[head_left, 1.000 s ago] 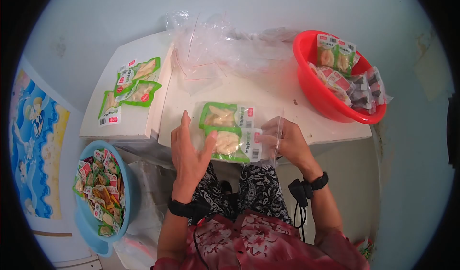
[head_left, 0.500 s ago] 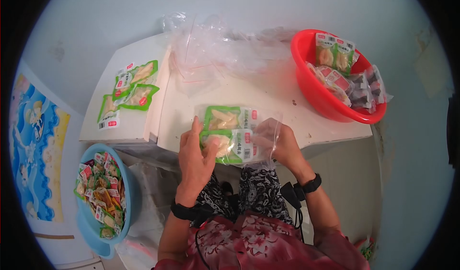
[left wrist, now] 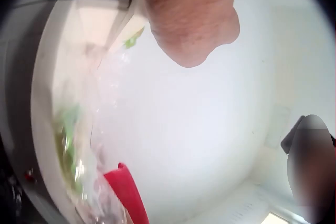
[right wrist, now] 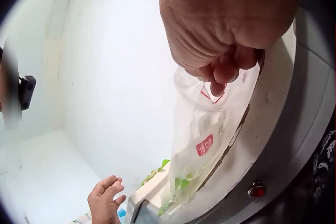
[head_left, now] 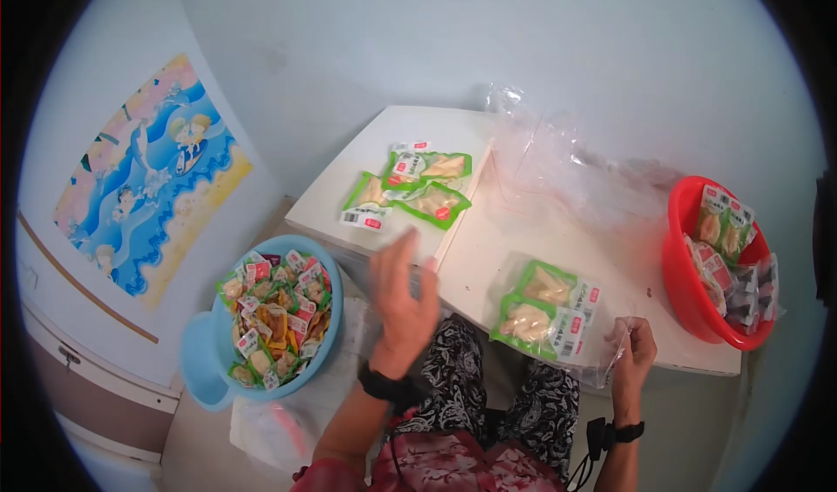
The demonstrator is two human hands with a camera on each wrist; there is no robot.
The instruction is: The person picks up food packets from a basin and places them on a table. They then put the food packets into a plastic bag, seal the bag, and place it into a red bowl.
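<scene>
At the table's front edge lies a clear plastic zip bag (head_left: 606, 348) with two green-edged food packets (head_left: 528, 321) inside, side by side. My right hand (head_left: 634, 352) pinches the bag's open end; its curled fingers at the clear plastic show in the right wrist view (right wrist: 223, 71). My left hand (head_left: 405, 300) is off the bag, raised in front of the left tabletop, fingers extended and slightly blurred, nothing in it. Close beyond it, three loose green-edged packets (head_left: 433, 202) overlap on the left tabletop.
A red basin (head_left: 676, 269) with several packets stands at the table's right end. Empty clear bags (head_left: 558, 160) are heaped along the wall. To the lower left, a blue basin (head_left: 336, 317) holds many small packets. A raised step (head_left: 466, 230) divides the two tabletops.
My left hand has let go of the bag's packet end and moved left toward the loose packets. The right hand keeps hold of the bag. The head view has turned left.
</scene>
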